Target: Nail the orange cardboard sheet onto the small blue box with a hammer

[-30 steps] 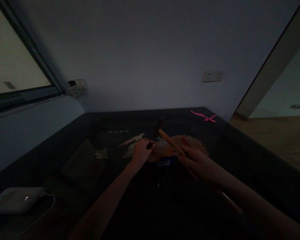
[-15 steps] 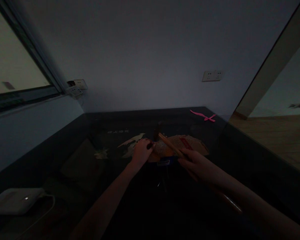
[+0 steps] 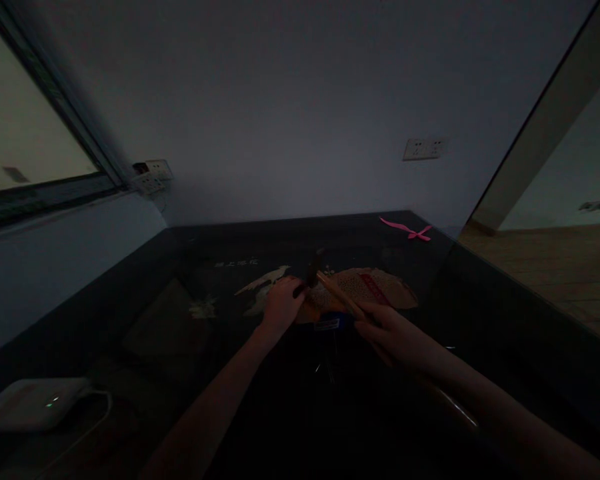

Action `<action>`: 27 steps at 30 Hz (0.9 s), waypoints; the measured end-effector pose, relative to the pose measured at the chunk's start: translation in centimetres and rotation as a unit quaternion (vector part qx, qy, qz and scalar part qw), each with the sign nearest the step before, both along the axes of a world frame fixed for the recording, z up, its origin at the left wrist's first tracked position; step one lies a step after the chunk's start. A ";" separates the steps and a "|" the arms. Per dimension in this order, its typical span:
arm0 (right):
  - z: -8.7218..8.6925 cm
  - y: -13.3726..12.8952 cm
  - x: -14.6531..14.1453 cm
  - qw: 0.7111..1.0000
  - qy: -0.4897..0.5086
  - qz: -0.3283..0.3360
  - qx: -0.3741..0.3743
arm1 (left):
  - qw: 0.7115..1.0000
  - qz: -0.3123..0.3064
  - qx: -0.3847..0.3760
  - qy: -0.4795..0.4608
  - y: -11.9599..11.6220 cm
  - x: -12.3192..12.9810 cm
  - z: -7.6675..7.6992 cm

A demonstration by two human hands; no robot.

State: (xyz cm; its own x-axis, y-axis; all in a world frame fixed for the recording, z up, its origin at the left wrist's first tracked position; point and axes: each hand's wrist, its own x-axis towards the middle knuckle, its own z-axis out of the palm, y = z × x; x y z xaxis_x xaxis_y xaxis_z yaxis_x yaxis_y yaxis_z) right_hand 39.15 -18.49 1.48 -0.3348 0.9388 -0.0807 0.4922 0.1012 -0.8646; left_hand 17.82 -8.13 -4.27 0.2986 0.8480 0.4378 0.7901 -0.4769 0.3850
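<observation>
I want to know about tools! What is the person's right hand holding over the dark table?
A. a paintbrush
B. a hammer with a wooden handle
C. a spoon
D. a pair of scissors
B: the right hand is closed around the light wooden handle of a hammer, whose dark head sits near the left hand.

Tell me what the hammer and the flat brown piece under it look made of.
Hammer in the right hand: pale tan handle, probably bare wood; dark head, likely metal, too dim to confirm. Flat brown piece steadied by the left hand: matte, speckled, thin with irregular edges, possibly leather or fibreboard. Red label on it.
</observation>
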 end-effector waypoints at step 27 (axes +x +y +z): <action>-3.5 -1.9 4.0 0.973 0.173 -0.145 -0.051 | 0.996 -0.030 0.056 -0.055 -1.9 -1.0 4.0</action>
State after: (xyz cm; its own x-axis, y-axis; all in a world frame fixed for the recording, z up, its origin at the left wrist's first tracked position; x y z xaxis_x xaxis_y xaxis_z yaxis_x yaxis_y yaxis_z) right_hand 43.11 -20.40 -2.04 -0.0799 0.9909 -0.1082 0.1659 -0.0938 -0.9817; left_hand 16.86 -10.02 -0.27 0.2930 0.7738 0.5616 0.7150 -0.5673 0.4086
